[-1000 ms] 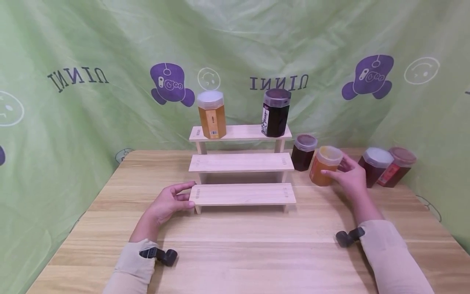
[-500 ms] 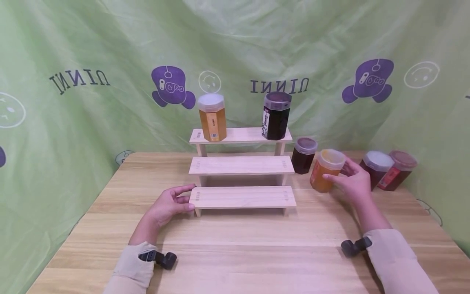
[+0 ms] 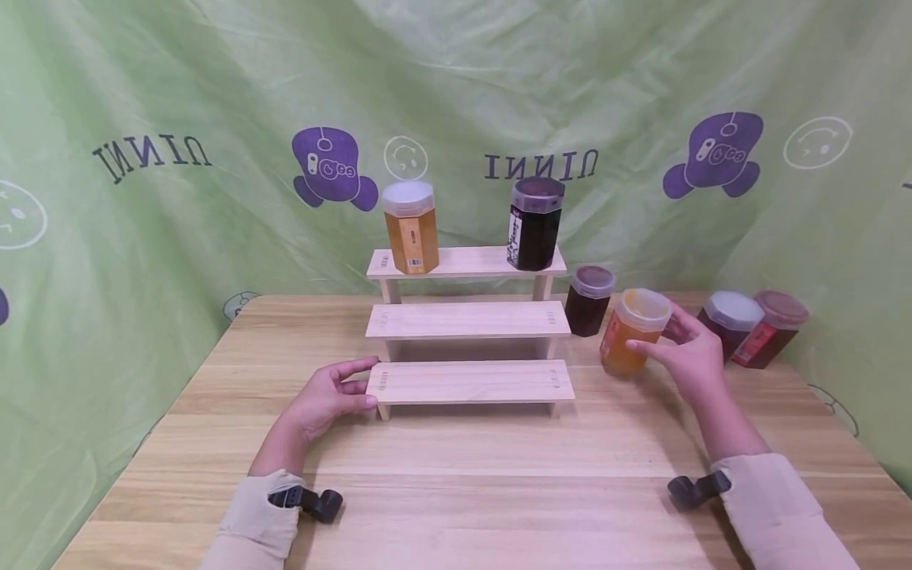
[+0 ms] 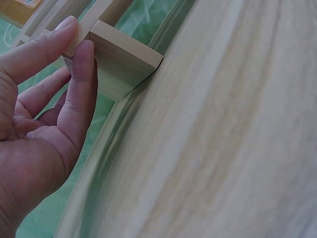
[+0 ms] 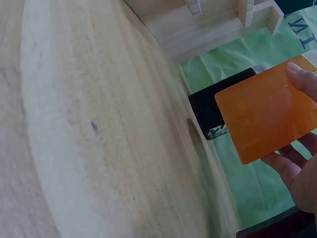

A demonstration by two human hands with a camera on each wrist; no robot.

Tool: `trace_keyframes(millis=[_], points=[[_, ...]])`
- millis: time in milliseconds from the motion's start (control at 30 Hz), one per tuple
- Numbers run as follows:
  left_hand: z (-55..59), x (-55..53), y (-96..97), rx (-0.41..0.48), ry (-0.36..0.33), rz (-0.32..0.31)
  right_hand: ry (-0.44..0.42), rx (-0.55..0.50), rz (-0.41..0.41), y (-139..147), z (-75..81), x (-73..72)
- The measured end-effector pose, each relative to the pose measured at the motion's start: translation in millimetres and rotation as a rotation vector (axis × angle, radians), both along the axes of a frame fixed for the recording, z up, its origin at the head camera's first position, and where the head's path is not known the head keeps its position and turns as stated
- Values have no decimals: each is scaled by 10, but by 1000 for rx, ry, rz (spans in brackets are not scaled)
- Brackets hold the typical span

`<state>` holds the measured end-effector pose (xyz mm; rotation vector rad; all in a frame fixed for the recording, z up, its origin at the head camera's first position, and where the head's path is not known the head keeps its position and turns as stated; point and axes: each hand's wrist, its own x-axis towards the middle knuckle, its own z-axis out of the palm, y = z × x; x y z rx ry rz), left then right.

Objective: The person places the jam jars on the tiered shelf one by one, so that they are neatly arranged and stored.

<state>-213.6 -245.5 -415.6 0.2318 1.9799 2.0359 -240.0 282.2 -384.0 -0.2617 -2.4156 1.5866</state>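
Note:
My right hand point(image 3: 687, 352) grips a hexagonal jar of orange preserve point(image 3: 630, 336) with a clear lid, thumb on the near side, fingers behind. In the right wrist view the orange jar point(image 5: 267, 111) is tilted, its base off the table. My left hand point(image 3: 328, 396) holds the left end of the lowest step of a three-tier wooden display stand point(image 3: 470, 381). In the left wrist view, thumb and a finger meet at the corner of that step point(image 4: 124, 54). An amber jar point(image 3: 413, 237) and a dark purple jar point(image 3: 536, 229) stand on the top tier.
A dark jar point(image 3: 589, 305) stands just right of the stand, behind the orange one. Farther right are a dark jar with a whitish lid point(image 3: 730, 317) and a red-labelled jar point(image 3: 769, 332). A green printed curtain point(image 3: 456, 95) hangs behind the wooden table point(image 3: 456, 499).
My right hand has drawn the orange jar slightly right and toward me, and the jar now leans more. The left hand keeps its place on the stand. The head view has shifted slightly.

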Motion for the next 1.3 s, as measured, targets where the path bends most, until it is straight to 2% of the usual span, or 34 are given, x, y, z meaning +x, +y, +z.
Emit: trace_keyframes(millis=[433, 733, 1300], points=[[-3, 3, 1, -2, -6, 10, 24, 53, 19, -32, 119, 84], [-8, 10, -5, -4, -8, 8, 26, 21, 41, -71, 218, 138], [-1, -5, 4, -24, -13, 14, 57, 58, 54, -216, 474, 264]])
